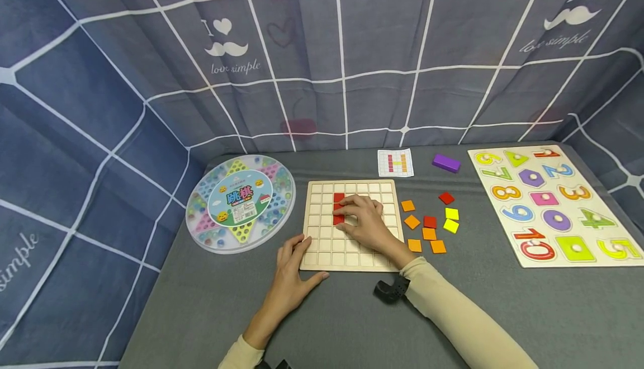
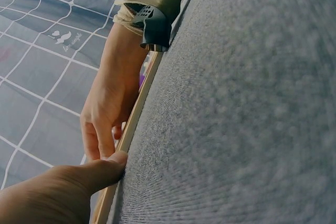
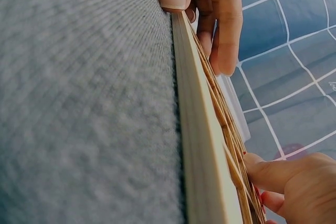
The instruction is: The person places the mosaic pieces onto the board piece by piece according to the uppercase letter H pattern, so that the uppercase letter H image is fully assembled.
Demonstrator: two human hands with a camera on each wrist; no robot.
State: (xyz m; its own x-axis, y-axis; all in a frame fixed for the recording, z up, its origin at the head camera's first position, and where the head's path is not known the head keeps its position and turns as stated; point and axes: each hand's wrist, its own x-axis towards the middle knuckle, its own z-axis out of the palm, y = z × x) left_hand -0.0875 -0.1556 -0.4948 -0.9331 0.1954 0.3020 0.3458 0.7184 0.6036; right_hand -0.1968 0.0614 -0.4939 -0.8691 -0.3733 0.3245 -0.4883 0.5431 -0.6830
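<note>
A square wooden grid board (image 1: pixel 372 260) lies on the table in the head view. Several red square tiles (image 1: pixel 339 197) stand in one column of its cells. My right hand (image 1: pixel 364 221) bends over this column, thumb and forefinger at the upper and lower edges of the lowest red tile; the other fingers partly cover the column. My left hand (image 1: pixel 289 274) rests at the board's near left corner, fingers along the left side and thumb by the front edge. Its fingers are spread and mostly straight, and the left thumb (image 2: pixel 100 174) lies against the board's edge in the left wrist view.
Loose orange tiles (image 1: pixel 412 222), red tiles (image 1: pixel 446 197) and yellow tiles (image 1: pixel 451 225) lie right of the board. Behind are a pattern card (image 1: pixel 394 163) and a purple block (image 1: pixel 446 162). A round Chinese checkers box (image 1: pixel 289 190) stands left, a number puzzle board (image 1: pixel 508 218) far right.
</note>
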